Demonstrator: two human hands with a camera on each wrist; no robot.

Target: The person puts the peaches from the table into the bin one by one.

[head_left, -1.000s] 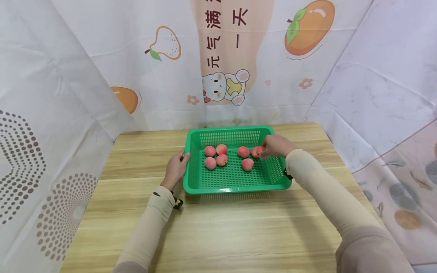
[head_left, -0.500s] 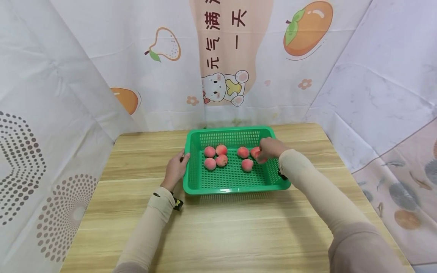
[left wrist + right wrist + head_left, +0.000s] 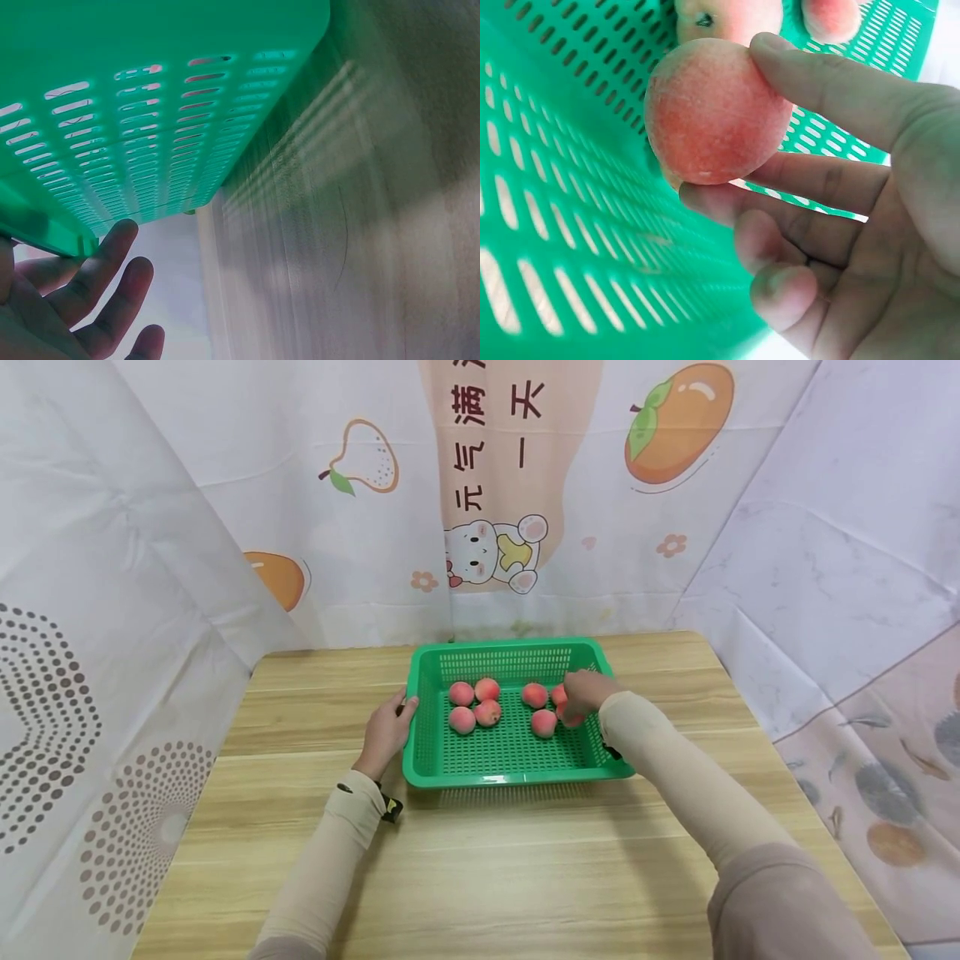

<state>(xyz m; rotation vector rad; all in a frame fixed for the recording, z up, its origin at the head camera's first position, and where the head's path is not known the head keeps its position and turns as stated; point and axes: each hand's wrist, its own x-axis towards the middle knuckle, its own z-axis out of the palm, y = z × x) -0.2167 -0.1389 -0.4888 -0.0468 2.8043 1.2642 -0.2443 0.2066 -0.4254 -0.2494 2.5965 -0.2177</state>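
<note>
A green plastic basket with slotted walls holds several peaches. My right hand is inside its right part, pinching a peach between thumb and fingertips. Beside that one, in the right wrist view, lies another peach, partly cut off by the frame. Two more peaches, one at the back and one nearer, sit just left of the right hand. A cluster of peaches rests in the basket's left half. At the left rim my left hand grips the basket, its fingers beneath the lip.
The basket stands on a wood-grain table, near its back edge. Printed cloth hangs behind and along both sides. A black strap device sits on the left wrist.
My right hand has moved left and slightly toward the front inside the basket, bringing its peach beside the right group. The left hand and basket have stayed in place.
</note>
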